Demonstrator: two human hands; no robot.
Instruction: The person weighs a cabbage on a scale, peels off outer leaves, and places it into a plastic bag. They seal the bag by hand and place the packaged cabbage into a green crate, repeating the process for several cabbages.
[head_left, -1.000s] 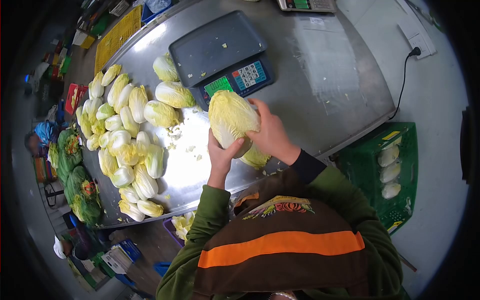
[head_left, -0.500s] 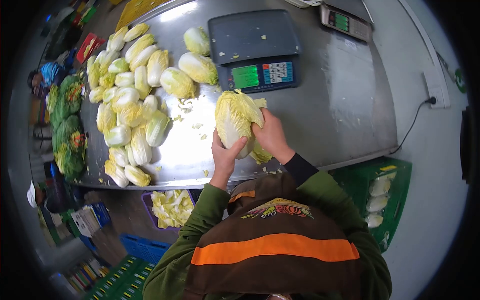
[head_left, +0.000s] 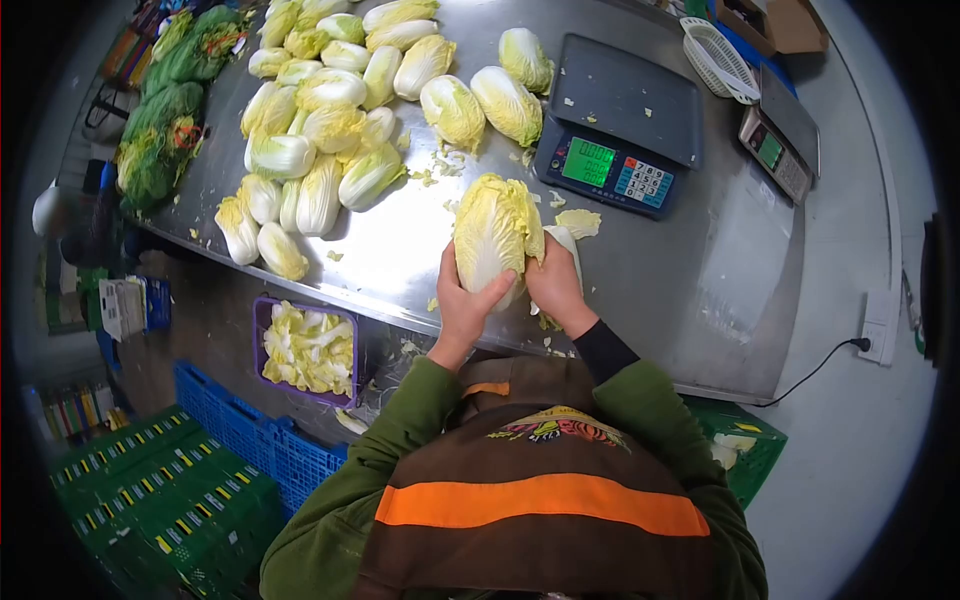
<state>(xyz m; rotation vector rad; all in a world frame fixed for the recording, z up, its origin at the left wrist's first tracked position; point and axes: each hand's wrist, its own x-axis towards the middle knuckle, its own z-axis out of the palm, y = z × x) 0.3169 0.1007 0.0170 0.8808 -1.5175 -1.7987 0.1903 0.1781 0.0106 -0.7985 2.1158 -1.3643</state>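
Note:
A napa cabbage (head_left: 490, 230) with pale yellow, crinkled leaves is held upright over the near edge of the steel table. My left hand (head_left: 466, 308) is wrapped round its lower left side, thumb across the white base. My right hand (head_left: 556, 287) grips its right side, where the fingers are partly hidden behind an outer leaf. Just beyond the right hand, a loose yellow leaf (head_left: 580, 223) lies on the metal, and white leaf pieces show behind that hand. A digital scale (head_left: 625, 125) with a lit green display stands past the cabbage.
Many more napa cabbages (head_left: 330, 128) are heaped on the table's left half. A purple crate (head_left: 263, 340) of trimmed leaves is on the floor, with blue (head_left: 235, 422) and green crates (head_left: 170, 500) nearby. A second scale (head_left: 775, 150) and a white basket (head_left: 715, 60) occupy the back right.
My view has swung left and down, so the table appears shifted up and right. Both hands still hold the cabbage. The yellow leaf beside my right hand is more visible now.

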